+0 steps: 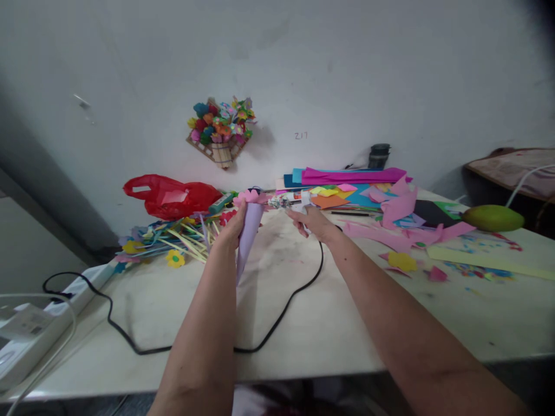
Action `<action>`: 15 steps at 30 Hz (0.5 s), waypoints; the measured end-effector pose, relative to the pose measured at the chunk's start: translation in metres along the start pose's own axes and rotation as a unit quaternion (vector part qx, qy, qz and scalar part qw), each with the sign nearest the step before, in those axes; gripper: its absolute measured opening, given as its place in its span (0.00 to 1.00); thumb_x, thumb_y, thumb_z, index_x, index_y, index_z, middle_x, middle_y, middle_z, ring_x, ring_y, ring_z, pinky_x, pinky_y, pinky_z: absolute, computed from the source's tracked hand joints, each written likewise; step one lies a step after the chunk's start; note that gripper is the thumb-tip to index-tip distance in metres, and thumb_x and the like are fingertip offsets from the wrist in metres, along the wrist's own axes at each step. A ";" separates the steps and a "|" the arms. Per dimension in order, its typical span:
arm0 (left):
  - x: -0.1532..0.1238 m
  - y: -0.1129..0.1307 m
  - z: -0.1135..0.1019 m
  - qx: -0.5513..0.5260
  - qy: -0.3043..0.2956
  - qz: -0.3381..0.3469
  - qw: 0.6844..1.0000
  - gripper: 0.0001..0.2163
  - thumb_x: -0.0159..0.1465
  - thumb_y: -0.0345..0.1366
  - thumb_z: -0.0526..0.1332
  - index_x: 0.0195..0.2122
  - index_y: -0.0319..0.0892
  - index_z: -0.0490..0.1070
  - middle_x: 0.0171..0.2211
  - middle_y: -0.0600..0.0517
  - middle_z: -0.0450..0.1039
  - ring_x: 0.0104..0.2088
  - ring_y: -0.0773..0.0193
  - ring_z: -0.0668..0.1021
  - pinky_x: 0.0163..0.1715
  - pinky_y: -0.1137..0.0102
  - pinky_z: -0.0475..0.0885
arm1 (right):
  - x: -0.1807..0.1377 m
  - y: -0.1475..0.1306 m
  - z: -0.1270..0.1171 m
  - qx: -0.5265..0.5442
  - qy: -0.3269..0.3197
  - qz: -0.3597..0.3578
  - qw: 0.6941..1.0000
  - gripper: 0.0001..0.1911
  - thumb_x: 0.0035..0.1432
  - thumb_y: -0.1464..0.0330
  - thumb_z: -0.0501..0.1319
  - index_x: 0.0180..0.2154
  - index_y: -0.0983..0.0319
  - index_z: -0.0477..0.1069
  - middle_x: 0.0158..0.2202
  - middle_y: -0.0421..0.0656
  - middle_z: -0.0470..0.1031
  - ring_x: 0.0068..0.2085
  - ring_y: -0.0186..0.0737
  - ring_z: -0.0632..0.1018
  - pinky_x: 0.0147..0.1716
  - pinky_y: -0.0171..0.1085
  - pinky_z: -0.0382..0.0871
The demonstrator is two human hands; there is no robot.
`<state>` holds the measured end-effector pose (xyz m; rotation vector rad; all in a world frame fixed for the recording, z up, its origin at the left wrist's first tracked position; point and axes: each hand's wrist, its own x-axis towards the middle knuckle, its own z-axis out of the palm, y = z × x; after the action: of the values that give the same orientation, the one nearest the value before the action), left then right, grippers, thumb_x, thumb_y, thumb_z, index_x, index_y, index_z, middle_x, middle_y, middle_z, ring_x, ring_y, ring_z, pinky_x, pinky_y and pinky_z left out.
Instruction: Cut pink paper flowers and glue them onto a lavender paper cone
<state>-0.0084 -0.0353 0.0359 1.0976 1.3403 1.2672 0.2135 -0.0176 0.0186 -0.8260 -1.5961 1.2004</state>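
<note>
My left hand (pixel 236 225) is closed around a rolled lilac paper cone (pixel 250 228), which stands tilted with its narrow end down. Pink scalloped paper (pixel 250 197) spreads at the cone's wide top. My right hand (pixel 311 222) grips a white glue gun (pixel 306 200), index finger stretched along it. Its nozzle points left at the pink paper; whether the two touch I cannot tell. A black cord (pixel 299 297) runs from below my right hand across the table.
Left of my hands lie paper flowers with thin stems (pixel 184 240) and a red plastic bag (pixel 173 195). Coloured sheets (pixel 355 177), pink scraps (pixel 396 208) and a green mango-like fruit (pixel 493 218) lie right. A power strip (pixel 80 292) sits at the left edge. A flower decoration (pixel 221 130) hangs on the wall.
</note>
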 end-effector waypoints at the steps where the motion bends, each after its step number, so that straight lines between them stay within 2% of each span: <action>1: 0.000 0.000 0.000 0.001 0.000 -0.003 1.000 0.32 0.60 0.63 0.51 0.43 0.36 0.73 0.25 0.43 0.76 0.21 0.63 0.75 0.20 0.72 0.70 | 0.000 0.000 0.000 0.002 0.000 -0.002 1.000 0.21 0.49 0.53 0.66 0.22 0.61 0.63 0.16 0.34 0.65 0.12 0.27 0.63 0.10 0.31 0.53; 5: 0.004 -0.002 -0.001 0.010 -0.006 -0.013 1.000 0.33 0.59 0.65 0.50 0.42 0.36 0.73 0.25 0.43 0.76 0.22 0.63 0.75 0.20 0.72 0.70 | 0.001 0.001 0.000 -0.003 -0.004 -0.012 1.000 0.21 0.50 0.52 0.65 0.22 0.61 0.63 0.16 0.34 0.65 0.12 0.26 0.63 0.10 0.31 0.53; 10: 0.007 -0.004 -0.001 0.019 -0.018 -0.004 1.000 0.33 0.60 0.65 0.49 0.47 0.38 0.71 0.26 0.46 0.76 0.23 0.63 0.76 0.21 0.73 0.70 | 0.001 0.002 0.001 -0.004 -0.004 -0.014 1.000 0.21 0.50 0.53 0.66 0.22 0.61 0.63 0.15 0.34 0.64 0.12 0.27 0.63 0.09 0.30 0.53; 15: 0.006 -0.003 -0.001 0.017 -0.009 0.009 1.000 0.32 0.60 0.64 0.50 0.41 0.37 0.73 0.26 0.44 0.76 0.21 0.64 0.75 0.20 0.73 0.69 | 0.000 -0.001 0.002 -0.006 -0.006 -0.018 1.000 0.22 0.49 0.52 0.67 0.21 0.61 0.62 0.15 0.34 0.64 0.12 0.27 0.63 0.10 0.30 0.54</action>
<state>-0.0107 -0.0295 0.0326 1.1440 1.3469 1.2482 0.2115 -0.0180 0.0191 -0.7962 -1.6227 1.1736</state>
